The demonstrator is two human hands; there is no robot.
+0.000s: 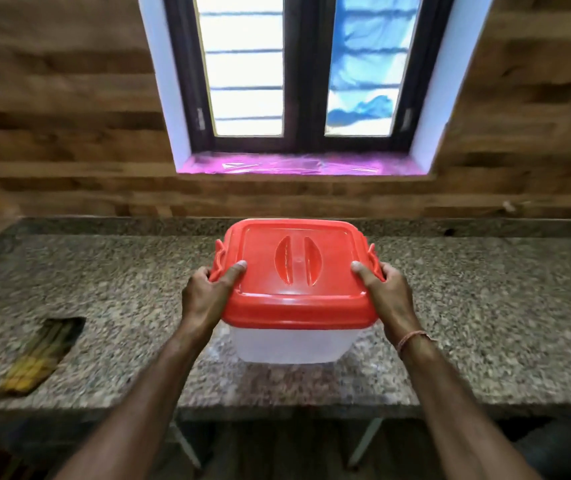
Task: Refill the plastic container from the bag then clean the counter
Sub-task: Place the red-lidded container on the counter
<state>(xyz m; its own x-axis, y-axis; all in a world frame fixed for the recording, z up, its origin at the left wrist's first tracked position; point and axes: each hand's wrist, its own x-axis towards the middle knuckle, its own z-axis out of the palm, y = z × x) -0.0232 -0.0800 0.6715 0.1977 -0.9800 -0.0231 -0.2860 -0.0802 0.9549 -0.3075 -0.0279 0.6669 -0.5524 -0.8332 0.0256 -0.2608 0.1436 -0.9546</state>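
Translucent square plastic container [291, 344], red snap-on lid [298, 292] seated on top. Lid has two curved recessed grips at its centre and a red clip latch on each side. Container sits mid-frame over the near half of the speckled granite counter [485, 306]. Cannot tell whether the base touches the stone. Contents not discernible through the wall.

Left hand [208, 296]: clasps the left lid edge by the latch, thumb flat on the lid top, fingers curled under the rim.
Right hand [389, 292]: same hold on the right edge. Thin orange thread band [412, 339] on that wrist.

Far left on the counter, well apart: dark flat packet with yellow contents [40, 355], blurred.

Behind: wood-pattern wall [69, 133], dark-framed two-pane window [298, 74], pink-covered sill [298, 165].
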